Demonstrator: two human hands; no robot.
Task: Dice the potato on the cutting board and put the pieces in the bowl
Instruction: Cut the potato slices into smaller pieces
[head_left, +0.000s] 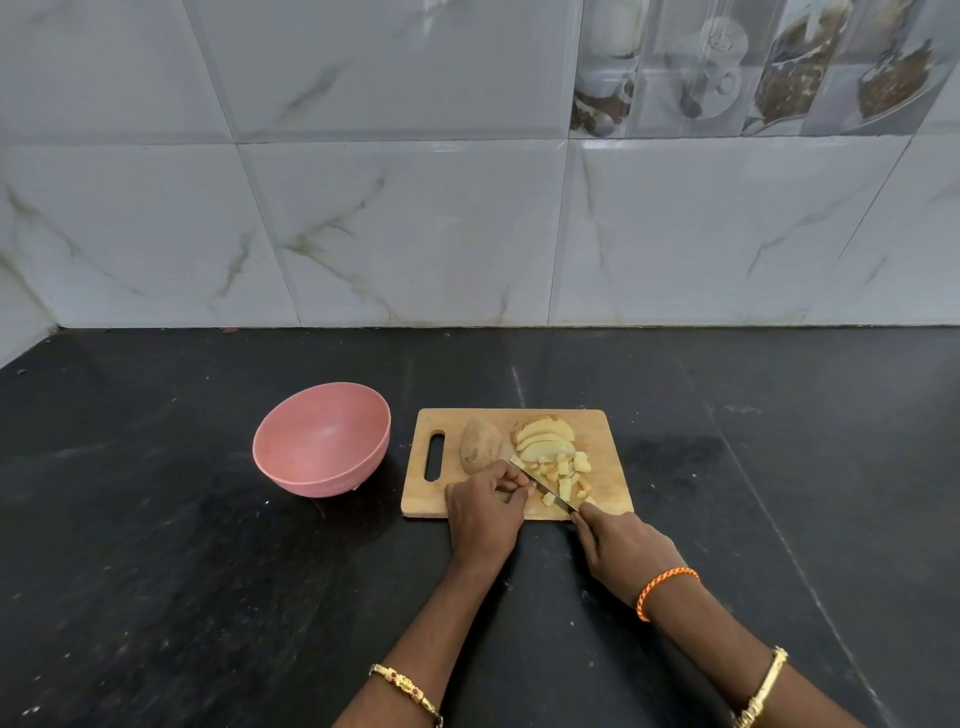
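Observation:
A wooden cutting board (608, 431) lies on the black counter. On it rest an uncut potato half (479, 446) skin up, several slices (545, 439) and several diced pieces (566, 473). My right hand (618, 545) grips the handle of a knife (545, 487) whose blade slants across the board through the pieces. My left hand (485, 512) has curled fingers holding down potato strips beside the blade. The pink bowl (322, 441) stands left of the board with nothing visible inside.
The black stone counter (182, 571) runs back to a tiled wall (415, 234). The board's handle slot (434, 455) faces the bowl.

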